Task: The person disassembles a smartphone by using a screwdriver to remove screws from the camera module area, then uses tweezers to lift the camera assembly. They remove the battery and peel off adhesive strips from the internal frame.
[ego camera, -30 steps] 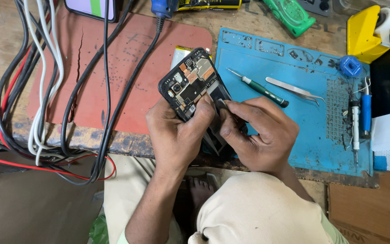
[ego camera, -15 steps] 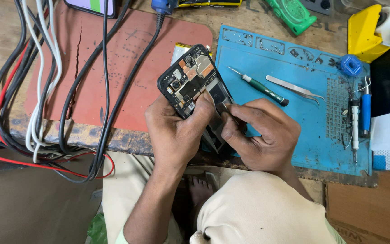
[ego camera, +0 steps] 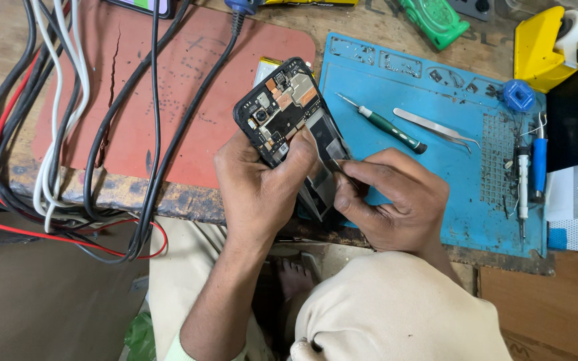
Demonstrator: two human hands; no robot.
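Head view: the left hand grasps an opened phone over the bench edge; the right hand pinches a thin part against it. A green screwdriver and tweezers lie at two o'clock on the blue mat.

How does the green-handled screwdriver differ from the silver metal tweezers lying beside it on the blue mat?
The green-handled screwdriver has a dark green handle with a black end and a thin straight metal shaft; the silver metal tweezers are bare metal throughout. The screwdriver's handle is round and thick, the tweezers flat and tapering to a curved tip. The screwdriver lies nearer the right hand than the tweezers. Both rest untouched on the blue silicone work mat, roughly parallel.
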